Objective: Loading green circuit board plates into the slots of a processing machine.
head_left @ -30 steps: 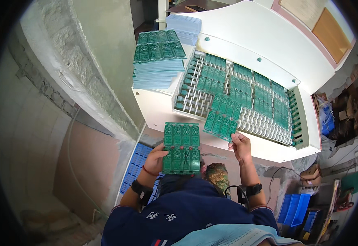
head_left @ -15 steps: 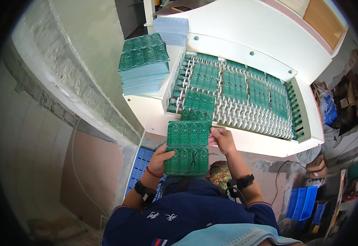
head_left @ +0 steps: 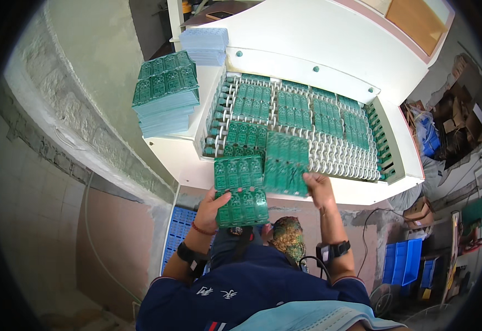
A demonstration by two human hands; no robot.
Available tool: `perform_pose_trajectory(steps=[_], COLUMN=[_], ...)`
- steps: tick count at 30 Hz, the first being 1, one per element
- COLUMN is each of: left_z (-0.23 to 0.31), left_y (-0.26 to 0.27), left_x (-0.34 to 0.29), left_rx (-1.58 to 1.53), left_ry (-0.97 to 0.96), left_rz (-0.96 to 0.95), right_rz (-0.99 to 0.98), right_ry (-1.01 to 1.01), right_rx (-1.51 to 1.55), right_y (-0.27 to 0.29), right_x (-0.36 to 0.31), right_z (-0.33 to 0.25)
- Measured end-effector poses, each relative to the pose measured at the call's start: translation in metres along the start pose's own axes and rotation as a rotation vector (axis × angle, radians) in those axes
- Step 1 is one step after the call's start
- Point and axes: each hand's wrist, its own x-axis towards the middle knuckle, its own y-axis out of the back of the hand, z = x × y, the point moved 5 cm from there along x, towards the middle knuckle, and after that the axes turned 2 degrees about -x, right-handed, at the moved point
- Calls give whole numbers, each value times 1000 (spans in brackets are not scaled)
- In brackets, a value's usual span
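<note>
White rollers (head_left: 343, 159) ahead; left hand (head_left: 212, 209) grips green board (head_left: 240, 179), extended right hand (head_left: 320, 191) pinches another (head_left: 287, 160).

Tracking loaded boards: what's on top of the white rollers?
Green circuit panels lie on the rollers. A panel in the left hand hides another's near end; rollers underneath are covered.

Person's L hand (head_left: 210, 209) grips a green PCB panel (head_left: 240, 190) by its L edge, R hand (head_left: 320, 190) holds a blurred 2nd panel (head_left: 287, 160) nr front of wht machine's roller bed (head_left: 337, 151), w/ more panels (head_left: 293, 109) on it & PCB stack (head_left: 166, 102) at L.
</note>
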Motion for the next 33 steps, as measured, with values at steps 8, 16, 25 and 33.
perform_pose_trajectory(steps=[8, 16, 25, 33], left_z=[1, -8, -13, -15], left_y=[19, 10, -7, -3], left_x=[-11, -1, 0, 1], left_rx=[44, 4, -41, -181], left_ry=[-21, 48, 60, 97], left_rz=[27, -10, -44, -102], right_rz=[427, 344, 6, 169], right_ry=[186, 544, 807, 698], right_rx=[-817, -989, -1369, -1347], right_y=[53, 45, 13, 73], right_x=[32, 2, 9, 11], right_z=[-25, -62, -49, -41])
